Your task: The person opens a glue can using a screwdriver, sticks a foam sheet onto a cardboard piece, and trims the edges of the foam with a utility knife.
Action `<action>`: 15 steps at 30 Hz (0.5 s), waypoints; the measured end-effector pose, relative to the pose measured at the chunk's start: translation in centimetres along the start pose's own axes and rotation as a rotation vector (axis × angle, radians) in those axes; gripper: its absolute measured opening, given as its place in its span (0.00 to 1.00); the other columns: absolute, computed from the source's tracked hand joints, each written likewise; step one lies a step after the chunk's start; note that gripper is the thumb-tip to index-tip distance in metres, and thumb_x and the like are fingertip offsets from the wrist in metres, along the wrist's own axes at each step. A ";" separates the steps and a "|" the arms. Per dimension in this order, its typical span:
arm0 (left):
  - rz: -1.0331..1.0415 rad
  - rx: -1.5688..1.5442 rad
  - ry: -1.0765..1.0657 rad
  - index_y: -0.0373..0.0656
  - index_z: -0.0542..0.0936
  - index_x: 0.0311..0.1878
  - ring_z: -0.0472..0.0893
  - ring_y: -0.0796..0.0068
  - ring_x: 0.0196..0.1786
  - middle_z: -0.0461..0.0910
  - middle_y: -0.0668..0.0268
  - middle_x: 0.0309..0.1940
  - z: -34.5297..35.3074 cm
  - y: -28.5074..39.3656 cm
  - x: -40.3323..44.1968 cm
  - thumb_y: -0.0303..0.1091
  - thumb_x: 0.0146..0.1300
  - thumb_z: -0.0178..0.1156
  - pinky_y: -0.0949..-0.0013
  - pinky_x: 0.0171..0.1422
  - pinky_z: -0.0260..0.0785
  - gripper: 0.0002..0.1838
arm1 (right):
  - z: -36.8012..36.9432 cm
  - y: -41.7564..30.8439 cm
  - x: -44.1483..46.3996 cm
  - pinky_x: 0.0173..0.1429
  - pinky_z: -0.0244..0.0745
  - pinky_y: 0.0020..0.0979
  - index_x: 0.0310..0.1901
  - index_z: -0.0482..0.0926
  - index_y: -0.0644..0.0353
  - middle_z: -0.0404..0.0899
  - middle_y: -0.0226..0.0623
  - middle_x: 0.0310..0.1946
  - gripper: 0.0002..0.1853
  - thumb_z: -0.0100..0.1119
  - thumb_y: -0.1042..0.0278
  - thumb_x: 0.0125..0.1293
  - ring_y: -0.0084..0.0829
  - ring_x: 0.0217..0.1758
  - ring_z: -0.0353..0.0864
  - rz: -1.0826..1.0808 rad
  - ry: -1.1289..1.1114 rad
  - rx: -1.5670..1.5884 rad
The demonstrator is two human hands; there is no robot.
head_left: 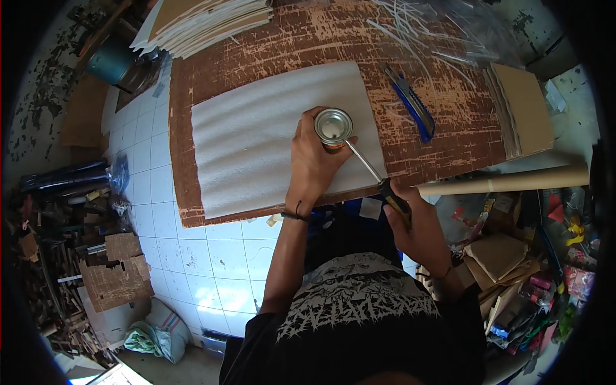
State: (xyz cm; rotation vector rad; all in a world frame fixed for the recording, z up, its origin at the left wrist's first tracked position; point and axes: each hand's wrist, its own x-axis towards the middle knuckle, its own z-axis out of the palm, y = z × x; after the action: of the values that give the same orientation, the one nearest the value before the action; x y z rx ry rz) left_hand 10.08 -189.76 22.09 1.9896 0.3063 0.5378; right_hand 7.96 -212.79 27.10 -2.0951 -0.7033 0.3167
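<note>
A small metal can with a round lid stands over the white foam sheet. My left hand is wrapped around its side. In my right hand is a screwdriver, gripped by its dark handle. The screwdriver's shaft points up and left, and its tip meets the rim of the can's lid. Whether the tip sits under the lid's edge, I cannot tell. Right of the foam sheet lies a blue box cutter on the worn brown tabletop.
Stacked cardboard sheets lie at the table's far left. Thin white strips and clear plastic are at the far right. Cardboard pieces rest on the right edge, near a cardboard tube. Scrap piles and a white sack flank the tiled floor.
</note>
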 end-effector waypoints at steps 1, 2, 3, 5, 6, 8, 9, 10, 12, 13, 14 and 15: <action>-0.013 0.005 -0.004 0.36 0.72 0.59 0.85 0.47 0.51 0.82 0.49 0.49 0.1 0.0 -0.1 0.30 0.51 0.79 0.55 0.54 0.80 0.34 | 1.2 1.2 -0.4 0.53 0.83 0.41 0.64 0.72 0.68 0.84 0.58 0.48 0.22 0.62 0.72 0.72 0.54 0.50 0.88 -0.015 0.029 0.007; -0.026 0.009 -0.011 0.35 0.72 0.59 0.84 0.47 0.51 0.81 0.49 0.49 0.3 0.0 -0.2 0.30 0.51 0.79 0.54 0.54 0.80 0.34 | 2.4 2.2 -0.9 0.53 0.83 0.41 0.64 0.71 0.68 0.84 0.58 0.48 0.22 0.63 0.71 0.72 0.55 0.50 0.87 -0.028 0.058 0.013; -0.004 0.039 -0.001 0.35 0.72 0.59 0.86 0.50 0.51 0.83 0.50 0.48 0.4 0.0 -0.2 0.30 0.51 0.79 0.56 0.54 0.81 0.34 | 3.3 2.9 -1.4 0.52 0.83 0.42 0.65 0.70 0.68 0.84 0.58 0.48 0.23 0.63 0.71 0.72 0.55 0.50 0.87 -0.039 0.092 0.021; 0.053 0.104 0.015 0.35 0.73 0.58 0.88 0.56 0.50 0.86 0.50 0.47 0.2 -0.1 -0.1 0.31 0.52 0.80 0.60 0.53 0.83 0.33 | 4.4 3.2 -1.8 0.51 0.83 0.42 0.64 0.69 0.69 0.83 0.60 0.47 0.23 0.63 0.71 0.72 0.58 0.49 0.87 -0.012 0.093 0.010; 0.055 0.097 0.003 0.34 0.73 0.59 0.88 0.55 0.50 0.86 0.50 0.47 0.1 -0.1 -0.1 0.31 0.52 0.79 0.59 0.53 0.83 0.33 | 4.9 3.4 -1.9 0.51 0.83 0.42 0.64 0.69 0.70 0.83 0.61 0.47 0.24 0.63 0.71 0.72 0.58 0.49 0.87 -0.009 0.104 0.016; 0.052 0.099 -0.002 0.34 0.73 0.59 0.88 0.54 0.50 0.86 0.50 0.47 0.1 -0.1 0.0 0.31 0.52 0.79 0.59 0.53 0.83 0.33 | 6.2 4.0 -1.8 0.50 0.83 0.42 0.64 0.68 0.71 0.82 0.61 0.46 0.24 0.63 0.70 0.72 0.58 0.49 0.87 -0.021 0.135 0.022; 0.048 0.101 -0.002 0.34 0.73 0.59 0.88 0.53 0.51 0.86 0.50 0.47 0.0 0.0 -0.1 0.31 0.52 0.79 0.59 0.53 0.83 0.34 | 6.9 4.3 -1.9 0.49 0.83 0.42 0.64 0.68 0.72 0.82 0.62 0.46 0.24 0.64 0.70 0.72 0.57 0.48 0.87 -0.032 0.154 0.021; 0.042 0.095 -0.002 0.34 0.73 0.59 0.88 0.53 0.51 0.86 0.50 0.47 0.0 0.0 0.0 0.31 0.52 0.79 0.59 0.54 0.82 0.34 | 7.6 4.7 -1.8 0.49 0.83 0.41 0.64 0.68 0.72 0.82 0.62 0.46 0.25 0.64 0.70 0.72 0.56 0.48 0.87 -0.045 0.174 0.019; 0.026 0.084 0.001 0.34 0.72 0.59 0.88 0.52 0.51 0.86 0.50 0.47 0.0 0.2 -0.1 0.31 0.52 0.79 0.58 0.54 0.82 0.34 | 9.1 5.7 -1.9 0.48 0.83 0.40 0.64 0.67 0.73 0.83 0.62 0.46 0.26 0.64 0.69 0.72 0.53 0.47 0.88 -0.036 0.196 0.002; 0.033 0.064 0.021 0.35 0.72 0.59 0.88 0.53 0.51 0.86 0.50 0.48 0.2 0.1 -0.2 0.30 0.52 0.79 0.58 0.55 0.82 0.34 | 9.4 5.9 -1.7 0.48 0.82 0.39 0.64 0.66 0.73 0.83 0.61 0.46 0.26 0.64 0.69 0.72 0.52 0.47 0.89 -0.040 0.207 -0.007; 0.042 0.046 0.044 0.35 0.72 0.60 0.88 0.53 0.51 0.85 0.50 0.48 0.4 -0.1 -0.4 0.30 0.53 0.79 0.59 0.55 0.82 0.34 | 9.3 5.8 -1.5 0.48 0.82 0.38 0.64 0.67 0.72 0.83 0.61 0.46 0.26 0.65 0.69 0.72 0.50 0.47 0.89 -0.055 0.224 0.016; 0.049 0.029 0.064 0.35 0.71 0.60 0.88 0.54 0.51 0.85 0.51 0.48 0.5 -0.3 -0.5 0.30 0.53 0.78 0.59 0.56 0.81 0.34 | 9.3 5.7 -1.6 0.48 0.82 0.37 0.65 0.68 0.72 0.83 0.60 0.46 0.26 0.65 0.69 0.72 0.48 0.47 0.89 -0.066 0.240 0.042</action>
State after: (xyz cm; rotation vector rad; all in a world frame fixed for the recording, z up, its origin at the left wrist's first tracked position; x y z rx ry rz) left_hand 9.86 -190.27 21.54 2.0155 0.3074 0.6321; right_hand 4.46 -210.11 17.00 -2.0231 -0.6153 0.0413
